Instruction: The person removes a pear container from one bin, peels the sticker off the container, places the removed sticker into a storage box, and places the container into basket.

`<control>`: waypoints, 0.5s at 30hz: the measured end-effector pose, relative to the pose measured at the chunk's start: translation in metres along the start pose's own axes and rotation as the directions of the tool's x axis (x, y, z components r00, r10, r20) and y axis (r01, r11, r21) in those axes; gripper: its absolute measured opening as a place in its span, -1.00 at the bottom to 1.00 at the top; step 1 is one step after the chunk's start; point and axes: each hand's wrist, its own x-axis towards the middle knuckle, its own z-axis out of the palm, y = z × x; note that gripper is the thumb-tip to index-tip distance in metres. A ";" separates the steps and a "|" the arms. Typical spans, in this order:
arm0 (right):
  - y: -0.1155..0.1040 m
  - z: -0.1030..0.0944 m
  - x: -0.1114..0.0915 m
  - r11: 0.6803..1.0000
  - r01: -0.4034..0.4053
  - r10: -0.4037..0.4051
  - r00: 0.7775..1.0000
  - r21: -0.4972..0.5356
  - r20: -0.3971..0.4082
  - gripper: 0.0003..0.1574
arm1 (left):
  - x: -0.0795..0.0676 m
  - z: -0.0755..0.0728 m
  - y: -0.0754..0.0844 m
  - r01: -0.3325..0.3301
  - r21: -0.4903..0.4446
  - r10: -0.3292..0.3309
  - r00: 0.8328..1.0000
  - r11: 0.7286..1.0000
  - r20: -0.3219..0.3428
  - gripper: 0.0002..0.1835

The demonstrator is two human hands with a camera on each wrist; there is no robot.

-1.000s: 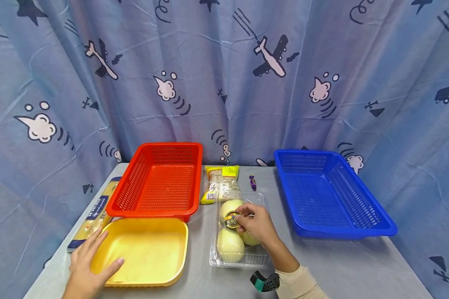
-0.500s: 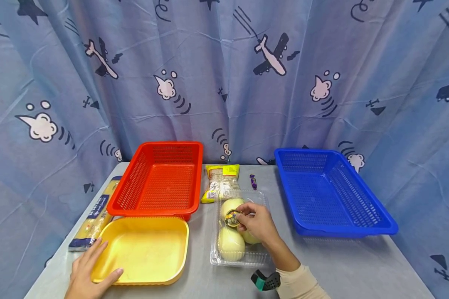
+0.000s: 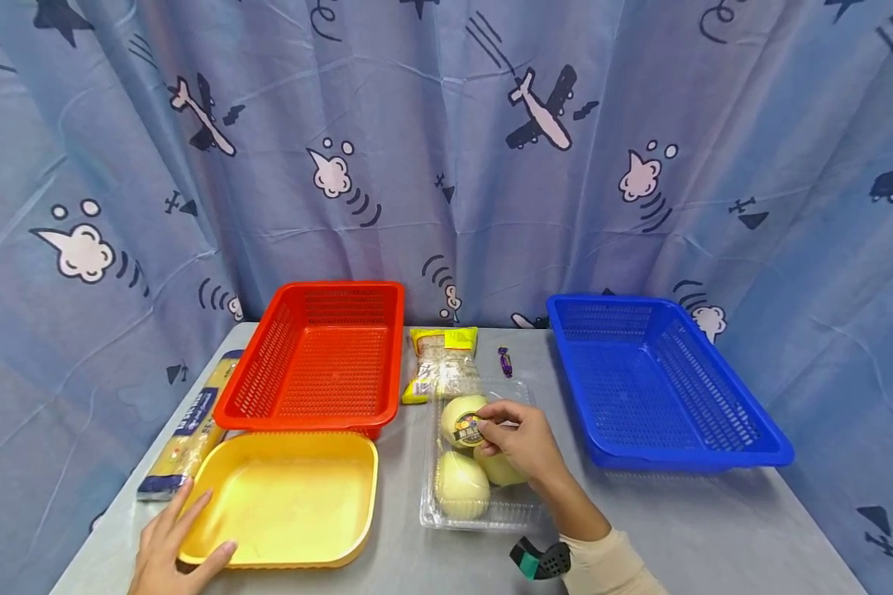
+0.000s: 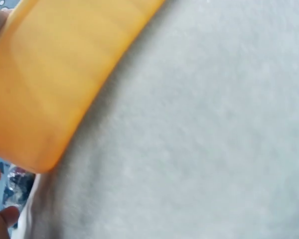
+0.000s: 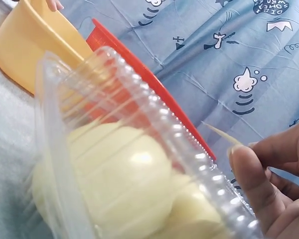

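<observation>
My right hand point(image 3: 521, 438) pinches a round dark label point(image 3: 467, 428) by its right edge, between thumb and forefinger. In the right wrist view the label point(image 5: 222, 133) shows edge-on, standing off the lid. Below it is a clear plastic clamshell box point(image 3: 517, 516), its lid down, with pale yellow round fruits point(image 3: 461, 486) inside. My left hand point(image 3: 167, 545) rests at the near left corner of a yellow basin point(image 3: 290, 496), fingers spread and fairly straight along its rim. In the left wrist view the basin's outer wall point(image 4: 55, 84) covers part of that hand.
A red basket point(image 3: 335, 376) stands behind the basin, a blue basket point(image 3: 655, 397) at the right. Beyond the box lie a yellow snack bag point(image 3: 442, 355) and a small purple-wrapped candy point(image 3: 505, 361). A long blue-and-yellow packet point(image 3: 193, 421) lies along the left edge. A curtain point(image 3: 446, 165) hangs behind.
My right hand has moved slightly right with the label, whose printed face now shows more fully. The left hand has slid slightly down and left at the basin's rim.
</observation>
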 end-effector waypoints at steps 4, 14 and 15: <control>-0.004 -0.002 -0.004 0.999 -0.019 0.019 1.000 0.029 -0.003 -0.82 | -0.001 0.003 -0.004 0.002 -0.007 -0.002 1.000 1.000 -0.030 -0.03; -0.018 -0.003 -0.009 0.995 -0.057 0.057 0.998 0.079 0.005 -0.76 | -0.006 0.017 -0.009 -0.107 -0.042 0.095 0.971 0.993 -0.217 -0.13; -0.020 -0.003 -0.010 0.995 -0.059 0.059 0.998 0.079 0.004 -0.76 | -0.006 0.018 -0.009 -0.113 -0.049 0.100 0.969 0.992 -0.226 -0.14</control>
